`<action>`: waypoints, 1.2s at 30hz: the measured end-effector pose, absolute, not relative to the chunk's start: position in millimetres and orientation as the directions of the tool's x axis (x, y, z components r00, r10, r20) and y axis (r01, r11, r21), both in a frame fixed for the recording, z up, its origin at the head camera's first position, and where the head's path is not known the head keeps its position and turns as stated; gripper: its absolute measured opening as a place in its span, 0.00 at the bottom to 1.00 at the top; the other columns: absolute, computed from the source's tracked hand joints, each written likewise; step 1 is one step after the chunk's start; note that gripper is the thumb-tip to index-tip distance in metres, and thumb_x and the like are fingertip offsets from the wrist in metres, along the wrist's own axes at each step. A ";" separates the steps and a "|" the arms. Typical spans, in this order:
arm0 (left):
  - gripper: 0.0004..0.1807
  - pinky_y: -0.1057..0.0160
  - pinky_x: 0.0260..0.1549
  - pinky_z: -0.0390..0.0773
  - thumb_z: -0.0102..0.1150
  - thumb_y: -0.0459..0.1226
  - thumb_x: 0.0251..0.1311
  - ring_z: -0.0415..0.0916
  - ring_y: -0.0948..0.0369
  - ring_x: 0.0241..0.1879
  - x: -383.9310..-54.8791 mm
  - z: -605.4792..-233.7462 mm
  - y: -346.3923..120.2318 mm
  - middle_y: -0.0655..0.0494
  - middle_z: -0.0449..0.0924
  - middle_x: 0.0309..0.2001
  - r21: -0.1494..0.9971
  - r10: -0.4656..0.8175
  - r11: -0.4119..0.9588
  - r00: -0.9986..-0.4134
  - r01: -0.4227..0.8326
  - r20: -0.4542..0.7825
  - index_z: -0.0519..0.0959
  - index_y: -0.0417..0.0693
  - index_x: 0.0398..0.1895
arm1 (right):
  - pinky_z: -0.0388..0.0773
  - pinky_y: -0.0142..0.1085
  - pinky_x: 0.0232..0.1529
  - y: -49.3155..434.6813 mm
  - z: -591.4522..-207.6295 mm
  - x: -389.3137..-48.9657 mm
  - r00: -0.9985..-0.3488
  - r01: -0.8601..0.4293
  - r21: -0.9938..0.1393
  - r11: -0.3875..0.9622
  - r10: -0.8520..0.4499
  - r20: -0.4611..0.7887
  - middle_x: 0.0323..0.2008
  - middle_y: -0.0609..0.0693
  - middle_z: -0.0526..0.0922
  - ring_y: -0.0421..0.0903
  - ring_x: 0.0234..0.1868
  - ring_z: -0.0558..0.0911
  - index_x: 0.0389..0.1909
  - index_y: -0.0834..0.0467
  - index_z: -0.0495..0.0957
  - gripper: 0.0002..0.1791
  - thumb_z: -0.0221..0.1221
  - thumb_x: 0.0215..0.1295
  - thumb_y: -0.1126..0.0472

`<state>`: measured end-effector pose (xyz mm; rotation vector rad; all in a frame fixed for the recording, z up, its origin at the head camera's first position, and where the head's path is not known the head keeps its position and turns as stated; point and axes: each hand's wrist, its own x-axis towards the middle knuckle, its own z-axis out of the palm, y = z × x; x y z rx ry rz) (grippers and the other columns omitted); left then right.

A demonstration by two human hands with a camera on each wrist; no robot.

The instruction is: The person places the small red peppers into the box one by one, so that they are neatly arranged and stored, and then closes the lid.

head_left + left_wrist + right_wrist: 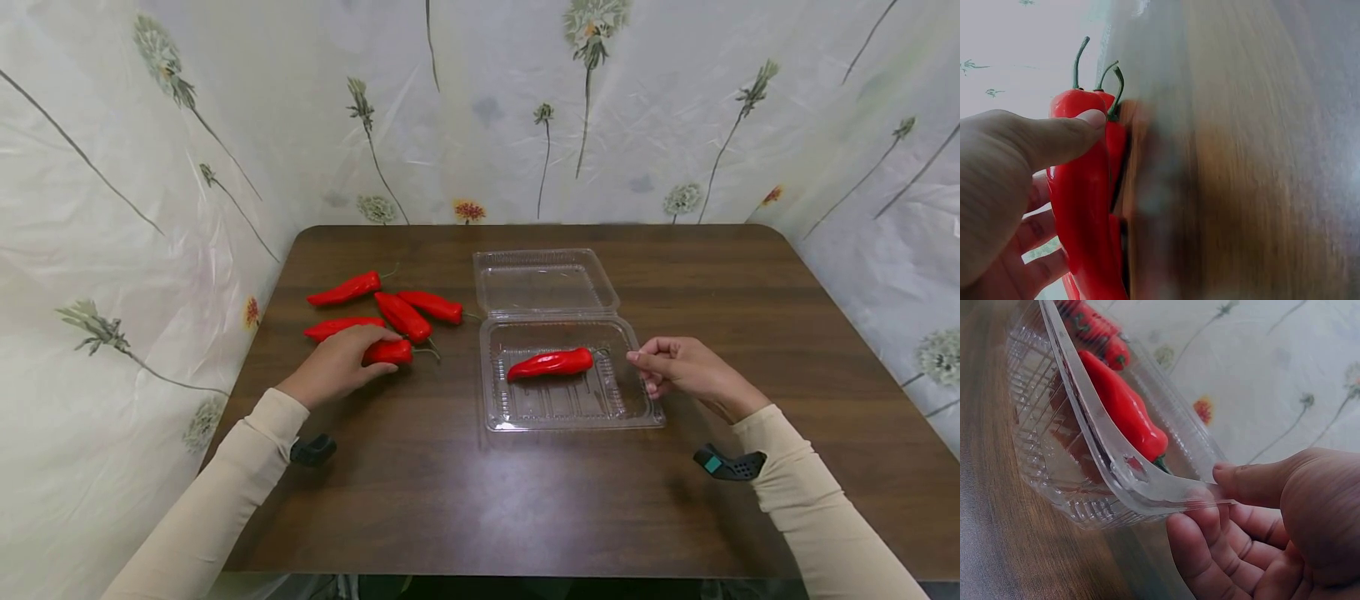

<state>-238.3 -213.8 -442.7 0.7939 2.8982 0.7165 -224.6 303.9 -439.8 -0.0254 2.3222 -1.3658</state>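
Note:
My left hand [341,364] grips a red chili pepper [1085,206] around its sides, the thumb laid across it just below the green stem. Several other red chili peppers [345,289] lie close about that hand on the left of the table. In the middle stands a clear plastic clamshell container [495,421], its lid [546,283] folded back away from me. One red chili pepper [551,364] lies sideways in the base, stem to the right. With thumb and fingers, my right hand [686,372] pinches the base's right rim [1191,494].
The dark wooden table [570,508] has its far edge against a hanging sheet [480,125] printed with dandelions, which also closes off both sides. A dark band with a camera [729,463] sits on the right wrist, another [312,450] on the left.

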 end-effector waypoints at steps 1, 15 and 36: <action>0.25 0.50 0.63 0.72 0.72 0.44 0.59 0.76 0.53 0.59 -237.9 -442.3 -212.8 0.54 0.82 0.56 0.451 0.497 0.757 -0.865 0.472 0.072 0.80 0.49 0.59 | 0.86 0.44 0.36 304.1 -440.0 -224.7 -0.901 0.205 -0.834 0.512 -0.234 -0.365 0.26 0.51 0.78 0.43 0.27 0.81 0.48 0.71 0.71 0.28 0.62 0.70 0.47; 0.26 0.51 0.62 0.73 0.71 0.43 0.60 0.76 0.54 0.59 -231.8 -431.1 -192.4 0.57 0.81 0.58 0.480 0.544 0.710 -0.834 0.516 0.091 0.78 0.52 0.62 | 0.86 0.43 0.35 304.5 -441.8 -224.4 -0.902 0.200 -0.836 0.511 -0.238 -0.362 0.26 0.52 0.78 0.43 0.26 0.81 0.48 0.71 0.71 0.26 0.61 0.72 0.48; 0.27 0.61 0.51 0.79 0.72 0.41 0.60 0.76 0.62 0.49 -225.5 -408.0 -143.2 0.61 0.81 0.55 0.574 0.623 0.598 -0.775 0.560 0.108 0.77 0.53 0.63 | 0.86 0.43 0.36 305.0 -443.0 -225.3 -0.903 0.207 -0.840 0.502 -0.232 -0.362 0.26 0.52 0.78 0.44 0.27 0.82 0.48 0.70 0.71 0.29 0.62 0.70 0.46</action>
